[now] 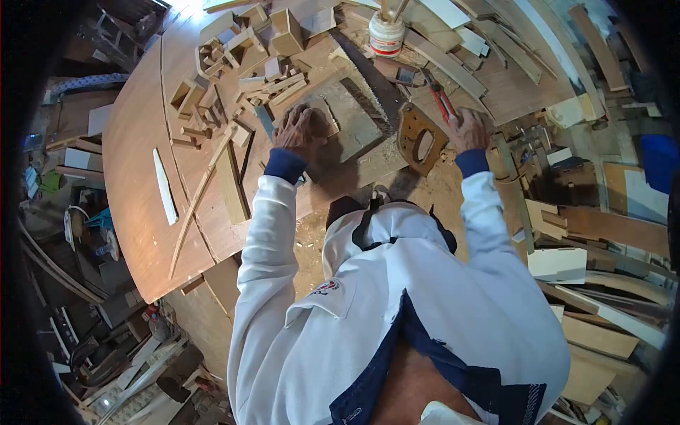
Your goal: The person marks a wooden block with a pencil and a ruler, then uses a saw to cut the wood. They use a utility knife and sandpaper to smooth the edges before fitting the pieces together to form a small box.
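My left hand (296, 130) lies with its fingers spread on the left part of a flat wooden board (354, 131) on the workbench. In my right hand (467, 130) is a red-handled tool (442, 99), gripped near its lower end; its dark tip points up and left toward the bench. Between my hands rests a handsaw, its wooden handle (421, 139) close to my right hand and its toothed blade running up and left past the board. A thin wooden piece (327, 117) lies on the board beside my left fingers.
Small wood blocks (287, 32) and offcuts crowd the bench (134, 191) beyond my left hand. A white jar (386, 34) holding sticks stands at the far side. Long strips (446, 60) lie behind my right hand. Stacked timber (602, 340) fills the right side.
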{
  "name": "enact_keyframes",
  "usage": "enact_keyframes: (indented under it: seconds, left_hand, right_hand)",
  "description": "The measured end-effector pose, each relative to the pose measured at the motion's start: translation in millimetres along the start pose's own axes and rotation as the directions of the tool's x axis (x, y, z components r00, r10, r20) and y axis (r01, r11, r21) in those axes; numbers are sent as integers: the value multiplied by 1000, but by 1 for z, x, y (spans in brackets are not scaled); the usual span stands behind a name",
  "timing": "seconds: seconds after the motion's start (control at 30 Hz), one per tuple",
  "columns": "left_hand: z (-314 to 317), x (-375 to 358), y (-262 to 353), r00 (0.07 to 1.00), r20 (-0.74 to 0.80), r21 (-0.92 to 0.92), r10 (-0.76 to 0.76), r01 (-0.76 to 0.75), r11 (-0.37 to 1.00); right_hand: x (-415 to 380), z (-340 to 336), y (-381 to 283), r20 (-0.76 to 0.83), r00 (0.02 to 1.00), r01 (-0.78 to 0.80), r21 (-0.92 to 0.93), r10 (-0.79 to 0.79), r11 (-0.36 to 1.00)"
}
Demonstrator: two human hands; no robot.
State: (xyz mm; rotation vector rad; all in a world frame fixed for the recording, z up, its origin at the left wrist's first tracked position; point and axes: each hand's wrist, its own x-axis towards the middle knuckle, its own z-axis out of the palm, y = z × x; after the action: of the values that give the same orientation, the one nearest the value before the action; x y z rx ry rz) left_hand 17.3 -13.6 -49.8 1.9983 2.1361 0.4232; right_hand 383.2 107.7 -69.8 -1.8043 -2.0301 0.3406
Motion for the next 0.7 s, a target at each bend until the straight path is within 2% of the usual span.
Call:
enact_keyframes:
  seconds: [0.03,0.13,0.17,0.2,0.27,0.3,0.33,0.37,0.4,0.43,0.47,0.5,0.53,0.57,0.6,0.67,0.7]
  left_hand:
    - [1,-1,0,1000,-8,15,-11,11,1000]
    - [1,-2,-1,1000,-17,18,-26,26,999]
    - [1,-4,-2,1000,-13,4,-24,24,1000]
    - [0,-6,-1,999,-18,9,-34,34,999]
    - [0,-7,1,999,-36,27,-20,21,999]
    - [4,-6,-1,998,-55,23,-24,25,999]
    - [5,-6,1,998,-60,24,-26,28,999]
    - [4,-6,2,998,-47,17,-43,44,999]
    - [3,-5,2,998,-37,13,-60,60,998]
    - [4,-6,1,997,-52,4,-58,58,998]
    - [8,-7,-2,996,-61,13,-59,60,998]
    - [12,-7,-6,996,-53,-12,-64,64,998]
    - [13,-7,-6,997,-45,-38,-68,66,997]
    - [11,-7,-3,996,-37,-30,-82,81,996]
    - [9,-7,-2,996,-46,-24,-77,76,997]
    - [9,-6,-3,996,-21,-49,-91,90,995]
    - [10,-5,-5,996,-1,-53,-90,89,995]
  right_hand:
    - [9,11,4,27,997,74,-56,-73,996]
    - [30,38,7,98,993,76,-143,-63,987]
    - [33,52,13,-17,991,126,-176,-131,976]
    - [36,51,9,-14,990,136,-170,-141,976]
    - [47,48,0,212,976,-23,-162,57,987]
    - [49,50,1,212,976,-18,-159,52,987]
    - [50,58,7,250,965,180,-426,-76,887]
    - [50,67,14,319,930,354,-642,-183,680]
    - [51,84,28,407,875,482,-783,-261,393]
    - [66,183,115,-157,804,454,-463,-574,762]
    - [49,122,106,-167,799,456,-457,-578,763]
    - [40,73,50,-36,979,194,-166,-203,967]
    - [29,17,-12,207,966,-175,71,157,982]
    - [30,27,7,135,988,-111,230,81,967]
    - [23,24,3,126,989,-107,237,79,966]
    - [-7,12,-12,-60,995,-41,430,74,902]
    - [-17,6,-20,-70,995,-38,435,75,900]
